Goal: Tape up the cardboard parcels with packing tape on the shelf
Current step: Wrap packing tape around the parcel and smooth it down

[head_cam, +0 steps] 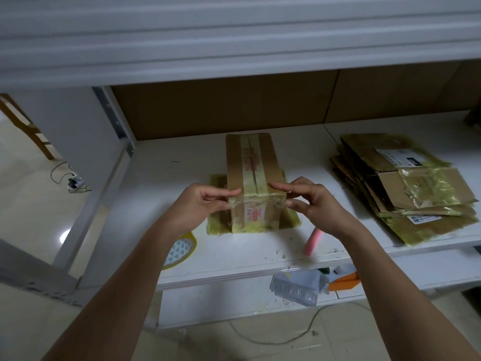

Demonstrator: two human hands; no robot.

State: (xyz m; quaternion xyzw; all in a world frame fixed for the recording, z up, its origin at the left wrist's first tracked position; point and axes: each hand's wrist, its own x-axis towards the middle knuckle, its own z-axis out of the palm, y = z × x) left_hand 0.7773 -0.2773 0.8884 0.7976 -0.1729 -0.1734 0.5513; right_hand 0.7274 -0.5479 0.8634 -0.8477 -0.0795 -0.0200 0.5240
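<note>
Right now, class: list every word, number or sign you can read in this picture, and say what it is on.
Red print on the parcel tape: too blurred to read.
Labels on the flat boxes: too small to read.
Tape roll: triangle pattern, no readable words.
Nothing can be quoted.

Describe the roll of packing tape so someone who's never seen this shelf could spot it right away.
Start at the white shelf board holding the upright brown cardboard parcel. Near the board's front edge, left of the parcel and partly hidden under the left forearm, lies the yellowish round tape roll. Its ring shape and white core printed with small triangles set it apart.
</note>
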